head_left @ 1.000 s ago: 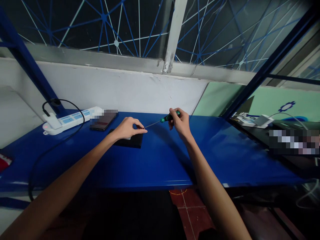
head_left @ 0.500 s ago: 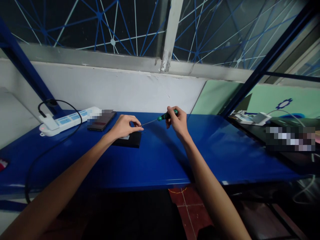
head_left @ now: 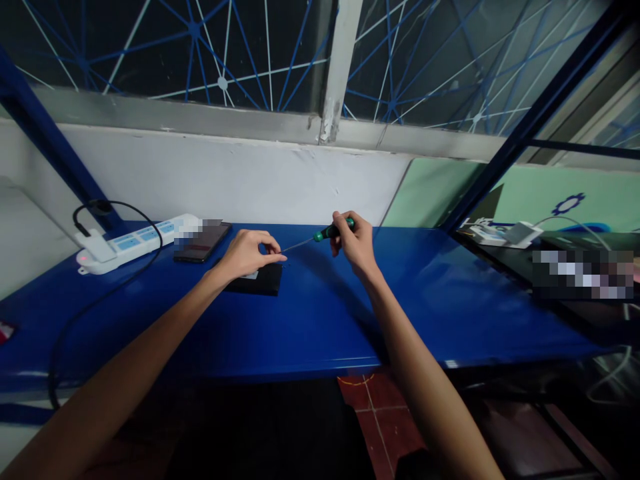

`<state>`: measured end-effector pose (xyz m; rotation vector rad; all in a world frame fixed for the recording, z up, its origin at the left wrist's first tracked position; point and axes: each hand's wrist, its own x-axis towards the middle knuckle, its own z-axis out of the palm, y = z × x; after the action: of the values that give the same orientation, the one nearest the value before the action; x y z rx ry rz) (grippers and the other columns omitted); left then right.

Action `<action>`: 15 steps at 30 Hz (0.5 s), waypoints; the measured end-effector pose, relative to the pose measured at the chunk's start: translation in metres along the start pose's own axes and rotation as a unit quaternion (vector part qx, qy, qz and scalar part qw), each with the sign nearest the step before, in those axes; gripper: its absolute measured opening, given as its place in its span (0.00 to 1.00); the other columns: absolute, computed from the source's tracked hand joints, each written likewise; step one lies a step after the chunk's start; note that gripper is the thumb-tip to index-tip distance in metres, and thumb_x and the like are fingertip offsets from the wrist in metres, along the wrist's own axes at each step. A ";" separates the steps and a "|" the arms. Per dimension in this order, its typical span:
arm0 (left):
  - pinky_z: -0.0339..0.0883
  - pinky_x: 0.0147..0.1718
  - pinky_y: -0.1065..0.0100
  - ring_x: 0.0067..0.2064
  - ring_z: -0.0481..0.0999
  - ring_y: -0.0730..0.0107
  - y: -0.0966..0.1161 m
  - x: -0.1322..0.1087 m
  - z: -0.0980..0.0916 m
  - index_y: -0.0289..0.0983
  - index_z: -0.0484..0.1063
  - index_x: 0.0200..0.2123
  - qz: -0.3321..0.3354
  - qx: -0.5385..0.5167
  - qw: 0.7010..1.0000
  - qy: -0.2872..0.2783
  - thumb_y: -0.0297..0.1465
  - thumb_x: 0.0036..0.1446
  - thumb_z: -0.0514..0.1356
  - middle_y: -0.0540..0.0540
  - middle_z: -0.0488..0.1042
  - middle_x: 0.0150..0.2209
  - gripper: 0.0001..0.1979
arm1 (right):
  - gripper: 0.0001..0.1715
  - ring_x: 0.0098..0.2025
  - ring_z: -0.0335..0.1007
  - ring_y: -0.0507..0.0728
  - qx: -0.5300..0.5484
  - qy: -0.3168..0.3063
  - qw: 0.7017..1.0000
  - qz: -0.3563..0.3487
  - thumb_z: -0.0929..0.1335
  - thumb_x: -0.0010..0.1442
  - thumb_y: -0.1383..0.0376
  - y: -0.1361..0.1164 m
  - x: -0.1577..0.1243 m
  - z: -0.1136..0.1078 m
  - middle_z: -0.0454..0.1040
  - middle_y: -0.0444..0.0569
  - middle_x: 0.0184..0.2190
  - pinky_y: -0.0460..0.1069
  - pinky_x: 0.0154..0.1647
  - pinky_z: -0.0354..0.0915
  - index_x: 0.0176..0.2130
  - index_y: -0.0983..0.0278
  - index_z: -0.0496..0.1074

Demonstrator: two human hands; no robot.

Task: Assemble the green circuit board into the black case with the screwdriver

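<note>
A screwdriver (head_left: 327, 232) with a green and black handle is held in my right hand (head_left: 354, 241), its thin shaft pointing left and slightly down. The tip of the shaft reaches the fingertips of my left hand (head_left: 251, 251), which are pinched together above a flat black box (head_left: 260, 280). Whatever is between those fingertips, besides the shaft's end, is too small to make out. The black box lies on the blue table (head_left: 310, 327), partly covered by my left hand, and has a light label on top. Tiny dark specks lie just right of it.
A white power strip (head_left: 143, 241) with a black cable (head_left: 107, 287) lies at the left. Beside it rests a dark phone (head_left: 204, 241). A white adapter (head_left: 523, 233) and cables sit on a dark surface at the right. Blue posts rise on both sides.
</note>
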<state>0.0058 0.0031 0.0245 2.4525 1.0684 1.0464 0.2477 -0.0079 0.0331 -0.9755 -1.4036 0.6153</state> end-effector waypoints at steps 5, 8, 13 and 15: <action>0.62 0.32 0.68 0.29 0.72 0.72 0.001 0.000 -0.001 0.37 0.76 0.26 0.002 0.007 1.000 0.004 0.39 0.52 0.64 0.48 0.76 0.28 0.11 | 0.23 0.12 0.61 0.48 -0.009 0.001 1.000 0.004 0.66 0.60 0.46 0.001 0.001 0.000 0.64 0.39 0.13 0.46 0.14 0.57 0.28 0.60 0.62; 0.62 0.31 0.68 0.28 0.71 0.72 0.000 0.000 -0.001 0.37 0.75 0.26 0.009 0.014 1.000 0.005 0.39 0.53 0.64 0.49 0.75 0.26 0.11 | 0.23 0.12 0.61 0.48 -0.007 0.002 1.000 -0.001 0.66 0.60 0.46 0.001 0.000 0.001 0.63 0.39 0.13 0.46 0.14 0.57 0.28 0.60 0.62; 0.62 0.31 0.69 0.27 0.68 0.73 -0.001 -0.001 -0.001 0.37 0.74 0.26 0.018 0.029 0.999 0.015 0.41 0.53 0.63 0.50 0.72 0.24 0.12 | 0.24 0.12 0.61 0.48 -0.013 0.006 1.000 -0.004 0.65 0.60 0.44 -0.001 -0.002 0.003 0.63 0.38 0.14 0.46 0.14 0.57 0.28 0.60 0.62; 0.61 0.30 0.69 0.27 0.67 0.73 -0.001 -0.001 0.001 0.37 0.74 0.25 0.020 0.038 0.999 0.016 0.41 0.53 0.63 0.50 0.71 0.24 0.13 | 0.24 0.12 0.61 0.48 -0.017 0.009 1.000 -0.007 0.65 0.60 0.44 -0.002 -0.002 0.004 0.63 0.38 0.14 0.46 0.14 0.57 0.28 0.60 0.62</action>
<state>0.0055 0.0035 0.0229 2.5344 1.0915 1.0812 0.2429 -0.0103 0.0335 -0.9952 -1.4083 0.5720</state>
